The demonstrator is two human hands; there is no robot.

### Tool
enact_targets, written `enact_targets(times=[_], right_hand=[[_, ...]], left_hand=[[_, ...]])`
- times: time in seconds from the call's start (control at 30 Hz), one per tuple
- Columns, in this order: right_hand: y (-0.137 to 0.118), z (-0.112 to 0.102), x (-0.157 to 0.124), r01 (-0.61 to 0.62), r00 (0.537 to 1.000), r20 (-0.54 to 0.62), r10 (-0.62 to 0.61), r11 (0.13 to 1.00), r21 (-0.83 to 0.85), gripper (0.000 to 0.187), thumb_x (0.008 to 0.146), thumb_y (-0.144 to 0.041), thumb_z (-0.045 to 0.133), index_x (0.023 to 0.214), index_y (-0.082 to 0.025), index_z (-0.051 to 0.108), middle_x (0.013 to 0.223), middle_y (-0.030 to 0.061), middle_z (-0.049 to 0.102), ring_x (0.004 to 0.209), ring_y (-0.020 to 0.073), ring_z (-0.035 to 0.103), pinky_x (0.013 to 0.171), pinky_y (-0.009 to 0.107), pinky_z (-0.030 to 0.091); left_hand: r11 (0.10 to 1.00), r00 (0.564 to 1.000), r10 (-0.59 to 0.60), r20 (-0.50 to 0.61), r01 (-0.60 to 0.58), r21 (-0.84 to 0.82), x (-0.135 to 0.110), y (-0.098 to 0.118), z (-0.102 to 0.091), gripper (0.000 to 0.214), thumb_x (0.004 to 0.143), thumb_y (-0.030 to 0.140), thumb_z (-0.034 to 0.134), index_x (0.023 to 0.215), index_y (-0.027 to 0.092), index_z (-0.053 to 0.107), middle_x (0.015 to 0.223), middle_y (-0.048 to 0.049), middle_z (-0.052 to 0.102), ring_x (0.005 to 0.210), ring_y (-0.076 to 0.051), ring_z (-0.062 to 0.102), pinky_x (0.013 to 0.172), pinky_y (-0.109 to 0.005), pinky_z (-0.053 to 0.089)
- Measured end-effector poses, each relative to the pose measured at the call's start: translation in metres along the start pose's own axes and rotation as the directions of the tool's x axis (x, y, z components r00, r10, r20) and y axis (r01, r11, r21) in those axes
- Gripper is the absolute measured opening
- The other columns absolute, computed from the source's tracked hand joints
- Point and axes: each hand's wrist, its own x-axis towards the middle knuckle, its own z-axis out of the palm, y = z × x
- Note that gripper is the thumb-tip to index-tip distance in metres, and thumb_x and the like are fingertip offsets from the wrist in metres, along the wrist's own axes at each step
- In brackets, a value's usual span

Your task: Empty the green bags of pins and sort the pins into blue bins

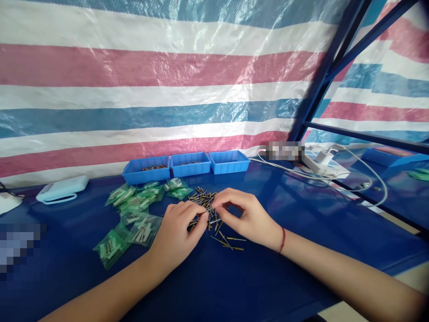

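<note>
A loose pile of blind rivets (203,196), thin metal pins with brassy and grey ends, lies on the blue table (234,286). My left hand (179,230) is over the pile's left side, thumb and forefinger pressed together. At the right edge of the pile, my right hand (251,219) also makes a pinch, its fingertips close to the left ones. Whatever sits between either pair of fingertips is too small to make out. A few stray rivets (231,243) lie nearer me. Left of my left hand are several green-tinted plastic bags (112,246) with pale metal pieces inside.
Three blue bins stand in a row behind the pile: the left bin (147,176) and middle bin (191,170) hold small parts, the right bin (230,167) shows none. A light-blue case (62,190) lies left. White cables and a power strip (323,165) are right, beside a blue metal frame (326,85).
</note>
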Motion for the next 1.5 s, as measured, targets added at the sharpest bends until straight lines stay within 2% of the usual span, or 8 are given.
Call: enact_targets(times=[0.33,0.47,0.67,0.8,1.0,1.13,1.3,1.5], right_hand=[[0.004,0.003,0.002,-0.169,0.986,0.005,0.169,0.982,0.087,0.017,0.088,-0.034,0.056,0.087,-0.019,0.062,0.081,0.0032,0.064,0.072,0.0138,0.059,0.066,0.027,0.051],[0.011,-0.002,0.004,-0.152,0.986,-0.072,0.153,0.988,0.021,0.017,0.088,-0.035,0.054,0.092,-0.019,0.061,0.085,0.0037,0.065,0.074,0.0145,0.060,0.069,0.028,0.051],[0.031,-0.022,0.037,-0.130,0.945,-0.325,0.045,0.960,-0.247,0.015,0.087,-0.031,0.053,0.087,-0.018,0.061,0.086,0.0044,0.066,0.077,0.0158,0.061,0.074,0.029,0.049],[0.052,-0.024,0.086,-0.084,0.955,-0.293,-0.055,0.893,-0.441,0.016,0.088,-0.025,0.049,0.091,-0.017,0.062,0.088,0.0057,0.068,0.079,0.0168,0.062,0.076,0.030,0.048],[0.079,-0.009,0.133,-0.139,0.981,-0.188,0.049,0.852,-0.504,0.018,0.084,-0.022,0.055,0.097,-0.014,0.064,0.088,0.0085,0.071,0.075,0.0187,0.064,0.073,0.032,0.048],[0.066,-0.015,0.107,-0.145,0.986,-0.143,0.084,0.855,-0.498,0.020,0.087,-0.027,0.050,0.093,-0.015,0.066,0.082,0.0059,0.071,0.071,0.0165,0.062,0.069,0.029,0.046],[0.046,-0.026,0.050,-0.092,0.964,0.181,0.197,0.879,-0.467,0.020,0.086,-0.028,0.052,0.084,-0.017,0.068,0.078,0.0020,0.070,0.067,0.0141,0.060,0.065,0.027,0.045],[0.035,-0.023,0.024,-0.113,0.954,0.215,0.208,0.917,-0.383,0.022,0.089,-0.030,0.050,0.088,-0.019,0.068,0.079,0.0005,0.069,0.067,0.0128,0.060,0.062,0.025,0.044]], left_hand=[[1.000,0.999,-0.022,-0.028,0.022,0.003,-0.003,-0.004,0.004,0.014,0.092,0.024,0.049,0.104,0.023,0.056,0.086,-0.0001,0.066,0.080,-0.017,0.059,0.077,-0.034,0.040],[0.996,0.993,-0.083,-0.086,0.081,-0.029,-0.004,-0.006,0.007,0.055,0.089,0.026,0.052,0.137,0.021,0.025,0.097,-0.0041,0.064,0.085,-0.018,0.058,0.080,-0.038,0.042],[0.977,0.974,0.192,0.124,-0.201,0.066,-0.007,0.009,0.006,0.019,0.091,0.023,0.048,0.103,0.026,0.063,0.107,-0.0021,0.064,0.102,-0.021,0.054,0.086,-0.041,0.039],[0.983,0.972,0.137,0.192,-0.157,0.090,-0.012,0.015,0.008,0.022,0.092,0.024,0.046,0.101,0.025,0.067,0.110,-0.0036,0.064,0.106,-0.023,0.052,0.086,-0.042,0.040],[0.980,0.968,0.151,0.202,-0.173,0.098,-0.013,0.012,0.008,0.023,0.091,0.029,0.049,0.104,0.029,0.069,0.118,-0.0042,0.061,0.113,-0.026,0.047,0.090,-0.046,0.039],[0.984,0.970,0.131,0.207,-0.153,0.093,-0.013,0.010,0.008,0.020,0.090,0.033,0.053,0.099,0.033,0.071,0.120,-0.0022,0.060,0.115,-0.027,0.045,0.092,-0.048,0.037],[0.989,0.969,0.113,0.221,-0.130,0.064,-0.011,0.010,0.009,0.015,0.089,0.029,0.055,0.092,0.029,0.070,0.112,-0.0009,0.063,0.111,-0.024,0.048,0.091,-0.046,0.037],[0.991,0.971,0.121,0.205,-0.128,0.026,-0.009,0.010,0.012,0.010,0.088,0.022,0.055,0.087,0.024,0.065,0.101,0.0000,0.066,0.109,-0.022,0.049,0.093,-0.043,0.034]])
